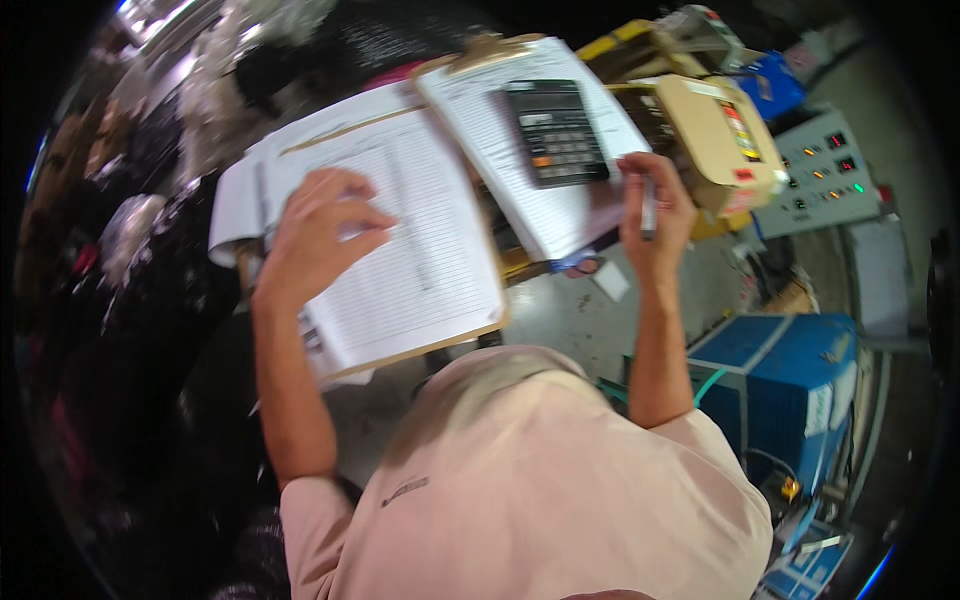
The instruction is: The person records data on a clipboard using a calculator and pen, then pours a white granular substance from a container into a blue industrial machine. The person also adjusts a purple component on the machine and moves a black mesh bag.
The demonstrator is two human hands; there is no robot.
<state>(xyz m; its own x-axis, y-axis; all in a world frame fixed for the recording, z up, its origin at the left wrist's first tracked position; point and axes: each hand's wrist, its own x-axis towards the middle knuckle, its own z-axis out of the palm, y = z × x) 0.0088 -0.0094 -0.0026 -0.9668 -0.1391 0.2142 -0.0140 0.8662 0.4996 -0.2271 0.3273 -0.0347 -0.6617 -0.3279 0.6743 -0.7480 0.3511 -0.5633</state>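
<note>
Pen (649,216) gripped in my right hand (668,208) near the calculator (555,130) — my left hand (322,232), half-curled and empty, is over the lined sheet (425,265) on the left.

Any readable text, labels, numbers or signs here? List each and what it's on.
None clearly legible.
Calculator: key markings, blurred.
Left clipboard's sheet: print too small.
Control box: red displays, too small.
Carton: label too small.
Shirt: small dark print, blurred.
Blue cabinet: white label, unreadable.

Seemingly no legible text.
</note>
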